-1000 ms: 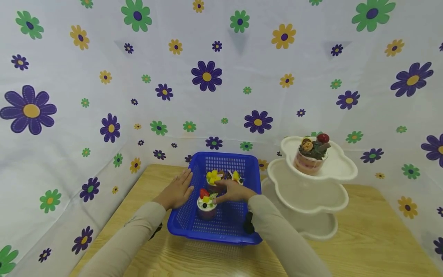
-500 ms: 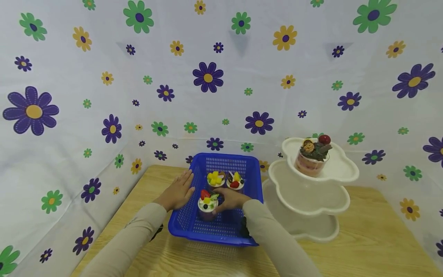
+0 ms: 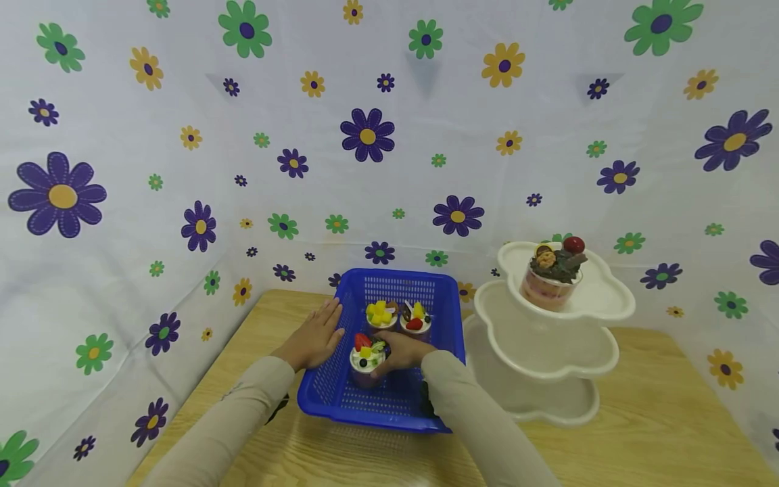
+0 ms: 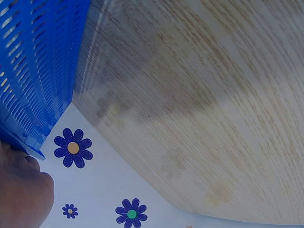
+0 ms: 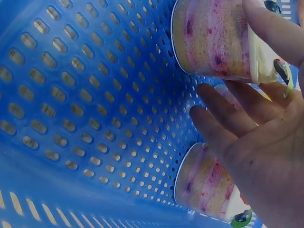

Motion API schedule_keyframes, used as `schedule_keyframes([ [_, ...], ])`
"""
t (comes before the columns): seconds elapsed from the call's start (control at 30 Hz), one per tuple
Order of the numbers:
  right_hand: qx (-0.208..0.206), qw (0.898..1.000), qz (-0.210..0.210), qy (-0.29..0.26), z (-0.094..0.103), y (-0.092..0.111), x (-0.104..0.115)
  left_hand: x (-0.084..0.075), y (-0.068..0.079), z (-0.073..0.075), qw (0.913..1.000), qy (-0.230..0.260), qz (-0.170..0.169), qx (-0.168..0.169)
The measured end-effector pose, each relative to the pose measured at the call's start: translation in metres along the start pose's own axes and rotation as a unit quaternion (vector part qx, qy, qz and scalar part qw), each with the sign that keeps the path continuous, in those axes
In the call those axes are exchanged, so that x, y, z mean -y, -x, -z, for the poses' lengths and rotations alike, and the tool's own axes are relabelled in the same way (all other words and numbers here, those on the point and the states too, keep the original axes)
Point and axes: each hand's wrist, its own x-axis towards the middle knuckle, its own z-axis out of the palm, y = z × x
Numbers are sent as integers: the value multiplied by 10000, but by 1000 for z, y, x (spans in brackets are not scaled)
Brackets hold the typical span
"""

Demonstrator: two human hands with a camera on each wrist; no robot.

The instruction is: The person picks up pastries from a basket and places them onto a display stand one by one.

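In the head view, my right hand (image 3: 404,352) reaches into the blue basket (image 3: 389,425) and holds the front dessert cup (image 3: 362,373), topped with cream, strawberry and other fruit. The right wrist view shows thumb and fingers on either side of this layered cake cup (image 5: 213,38). Behind it stand two more cups in the basket, one with yellow fruit cubes (image 3: 380,314), the other with a strawberry (image 3: 415,322). My left hand (image 3: 312,338) rests on the basket's left rim, fingers straight; the left wrist view catches part of that hand (image 4: 23,190) against the rim.
Right of the basket is a cream-coloured stand (image 3: 548,338) with three scalloped tiers. A chocolate-topped dessert cup (image 3: 550,284) sits on its top tier. The wooden table (image 3: 663,406) meets a flower-printed cloth (image 3: 389,189) at the back and sides.
My right hand has come down and nearer, from over the cups to the front dessert cup, and now grips it. The left hand has stayed at the basket rim.
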Motion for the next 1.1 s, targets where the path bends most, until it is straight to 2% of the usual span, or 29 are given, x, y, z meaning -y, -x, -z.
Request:
schedule_keyframes([
  [0.27,-77,10000,-8,-10,-1,1,-3,0,-2,-4,10000,40,1,-13],
  [0.57,-23,9987,-18,-515,19,9,2,0,-1,-2,10000,13,27,-5],
  [0.93,-193,9950,558,-804,43,36,13,7,-2,-7,9998,-33,-75,-175],
  [1.03,-363,9895,891,-1078,48,48,18,7,-3,-8,9999,24,-43,-165],
  [1.1,-497,9820,1143,-1420,51,57,21,6,-3,-8,9999,36,-11,-153],
])
